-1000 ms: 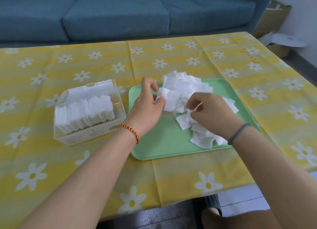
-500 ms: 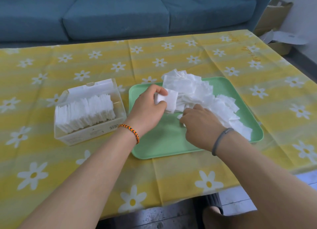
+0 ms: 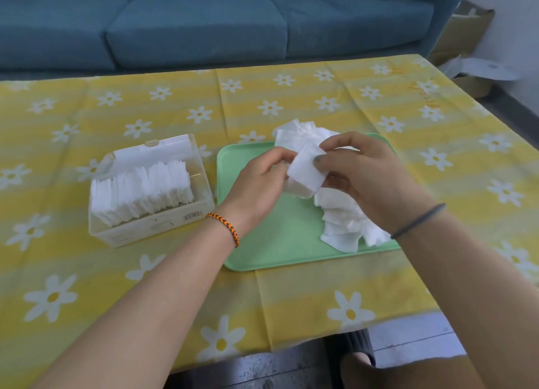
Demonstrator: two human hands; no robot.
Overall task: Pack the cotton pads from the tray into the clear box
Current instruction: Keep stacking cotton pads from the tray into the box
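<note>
I log: left hand (image 3: 259, 181) and right hand (image 3: 361, 175), both pinching one small stack of cotton pads (image 3: 306, 171) above the green tray (image 3: 280, 242); loose pads (image 3: 347, 222) heaped on tray; clear box (image 3: 151, 190), part-filled, just left of it on the table.

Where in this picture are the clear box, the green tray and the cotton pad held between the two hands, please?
clear box (image 3: 151, 228): head view, its near front wall.
green tray (image 3: 280, 242): head view, bare floor near the front rim.
held cotton pad (image 3: 304, 169): head view, its flat face.
</note>
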